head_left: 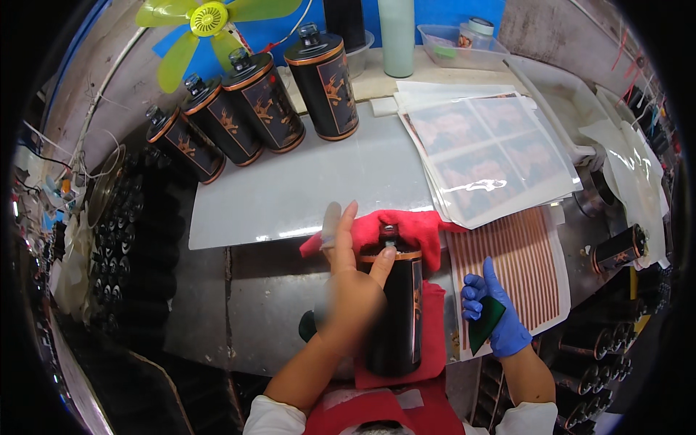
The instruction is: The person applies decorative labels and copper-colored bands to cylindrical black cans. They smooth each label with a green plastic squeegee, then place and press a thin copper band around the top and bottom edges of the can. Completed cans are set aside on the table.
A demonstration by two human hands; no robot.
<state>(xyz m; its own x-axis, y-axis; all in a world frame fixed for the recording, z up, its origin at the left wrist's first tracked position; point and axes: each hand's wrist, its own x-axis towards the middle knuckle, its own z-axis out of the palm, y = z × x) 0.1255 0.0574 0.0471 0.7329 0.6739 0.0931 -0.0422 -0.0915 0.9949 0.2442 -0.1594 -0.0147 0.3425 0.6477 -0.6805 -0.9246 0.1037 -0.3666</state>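
A black bottle (pixel 395 319) with copper bands and a picture panel lies on red cloth (pixel 433 319) in front of me, its neck pointing away. My left hand (pixel 353 293), bare and partly blurred, is over the bottle's left side. Its fingers stretch upward and its thumb is by the shoulder below the neck; a pale cover sits on one finger. In a blue glove, my right hand (pixel 500 319) grips a dark green flat scraper (pixel 486 324), thumb raised. Another dark green piece (pixel 308 326) shows beside my left wrist, mostly hidden.
Several decorated black bottles (pixel 321 83) stand behind a grey board (pixel 304 181). Printed sheets (pixel 500 152) and a brown-striped sheet (pixel 511 275) lie on the right. A yellow-green fan (pixel 208 19) is at back left. Many bottles (pixel 116 246) fill the left side; one lies (pixel 620 249) far right.
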